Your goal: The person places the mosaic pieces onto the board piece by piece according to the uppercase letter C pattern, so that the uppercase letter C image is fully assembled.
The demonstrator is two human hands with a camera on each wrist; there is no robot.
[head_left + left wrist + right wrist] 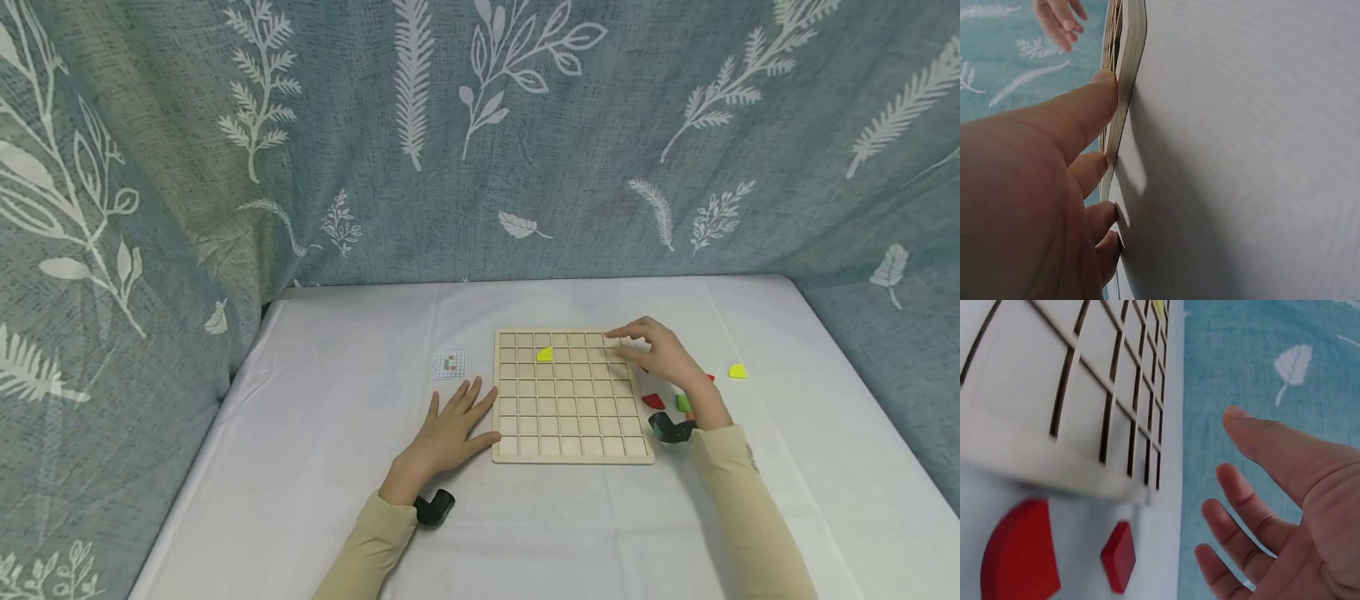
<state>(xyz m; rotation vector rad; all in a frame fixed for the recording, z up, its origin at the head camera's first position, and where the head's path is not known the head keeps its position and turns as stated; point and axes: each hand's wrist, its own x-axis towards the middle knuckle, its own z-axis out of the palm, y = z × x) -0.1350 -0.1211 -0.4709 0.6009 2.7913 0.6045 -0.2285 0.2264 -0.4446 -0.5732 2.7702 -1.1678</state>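
A wooden grid board lies flat on the white table. One yellow quarter-round tile sits in a square of its second row from the back. My left hand is spread at the board's left edge, with thumb and a fingertip touching the rim, as the left wrist view also shows. Above the board's back right corner hovers my right hand, its fingers apart and nothing between them. Beside the board's right edge lie a red quarter-round tile and a red diamond-shaped tile, near the right wrist.
A small printed pattern card lies left of the board. To the right are a green tile, partly hidden by the right wrist, and another yellow tile. A leaf-patterned curtain hangs behind the table.
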